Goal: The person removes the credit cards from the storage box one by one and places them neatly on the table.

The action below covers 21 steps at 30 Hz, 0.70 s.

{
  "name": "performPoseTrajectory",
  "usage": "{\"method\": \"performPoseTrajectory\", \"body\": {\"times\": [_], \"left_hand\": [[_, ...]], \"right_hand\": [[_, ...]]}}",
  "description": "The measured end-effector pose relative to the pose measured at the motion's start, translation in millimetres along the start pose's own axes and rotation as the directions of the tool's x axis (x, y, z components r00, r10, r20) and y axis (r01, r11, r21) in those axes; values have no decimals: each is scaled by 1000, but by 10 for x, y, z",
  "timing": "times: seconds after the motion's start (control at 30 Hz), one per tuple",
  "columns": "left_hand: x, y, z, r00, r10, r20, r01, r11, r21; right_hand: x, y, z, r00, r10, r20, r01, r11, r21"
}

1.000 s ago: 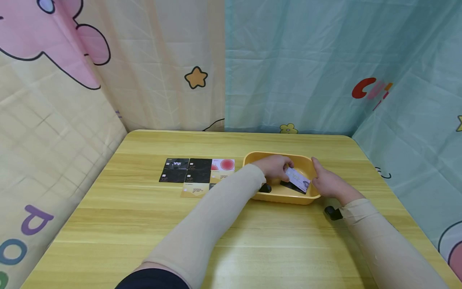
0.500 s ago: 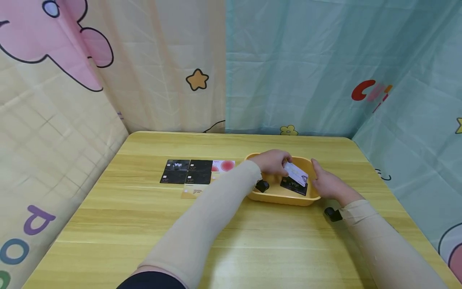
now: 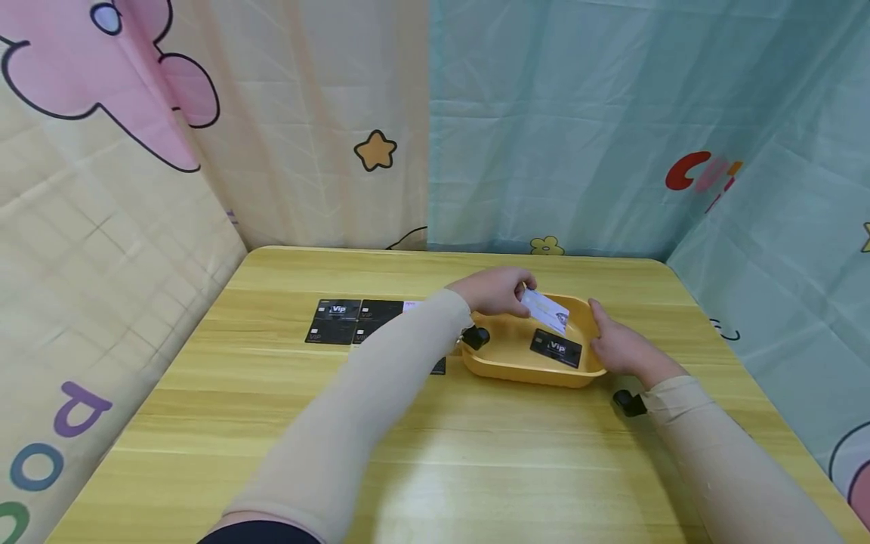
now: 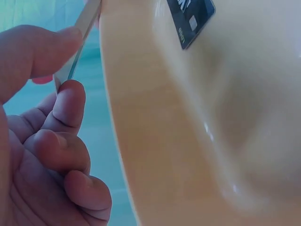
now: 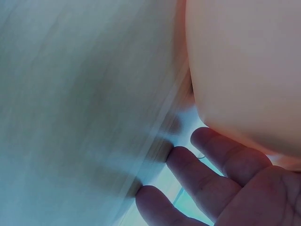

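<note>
My left hand (image 3: 495,291) pinches a pale lilac card (image 3: 547,310) between thumb and fingers, over the back of the yellow plastic tray (image 3: 523,372). In the left wrist view the card (image 4: 87,23) shows nearly edge-on, with the other fingers loosely bent below it. A black VIP card (image 3: 556,347) lies on the tray's floor. At the tray's right end, my right hand (image 3: 627,349) rests against the side with its thumb up by the rim. Its fingers (image 5: 202,181) extend along the tray's outer wall near the tabletop in the right wrist view.
Left of the tray, several black cards (image 3: 338,310) lie edge to edge on the wooden table (image 3: 489,468). My left sleeve (image 3: 367,408) covers part of that group; a dark card corner (image 3: 439,367) shows beside it. Printed curtains (image 3: 598,136) stand behind the table.
My left hand has lifted the lilac card off the black card and moved it back and left, uncovering the black card in the tray. The right hand has stayed at the tray's end.
</note>
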<state>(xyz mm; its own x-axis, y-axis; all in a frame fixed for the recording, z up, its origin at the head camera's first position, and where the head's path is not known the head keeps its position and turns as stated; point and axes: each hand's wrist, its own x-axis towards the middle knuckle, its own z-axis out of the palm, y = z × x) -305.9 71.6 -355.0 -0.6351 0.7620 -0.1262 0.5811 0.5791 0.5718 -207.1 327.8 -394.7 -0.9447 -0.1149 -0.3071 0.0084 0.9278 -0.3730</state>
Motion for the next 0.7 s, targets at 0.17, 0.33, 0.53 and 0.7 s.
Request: {"method": "performPoseTrajectory", "body": {"times": [0.17, 0.33, 0.53, 0.7], "left_hand": [[-135, -75, -121, 1000, 18, -23, -18, 1000, -20], [-301, -176, -215, 999, 11, -40, -12, 1000, -26], [-502, -297, -292, 999, 9, -52, -10, 1000, -21], [-726, -380, -364, 997, -3, -76, -1, 999, -50]], "right_hand": [[1, 2, -5, 1000, 1, -6, -1, 1000, -6], [-9, -5, -3, 1000, -7, -2, 7, 1000, -5], [-24, -14, -10, 1000, -16, 4, 16, 1000, -1], [-12, 4, -16, 1000, -29, -3, 29, 1000, -8]]}}
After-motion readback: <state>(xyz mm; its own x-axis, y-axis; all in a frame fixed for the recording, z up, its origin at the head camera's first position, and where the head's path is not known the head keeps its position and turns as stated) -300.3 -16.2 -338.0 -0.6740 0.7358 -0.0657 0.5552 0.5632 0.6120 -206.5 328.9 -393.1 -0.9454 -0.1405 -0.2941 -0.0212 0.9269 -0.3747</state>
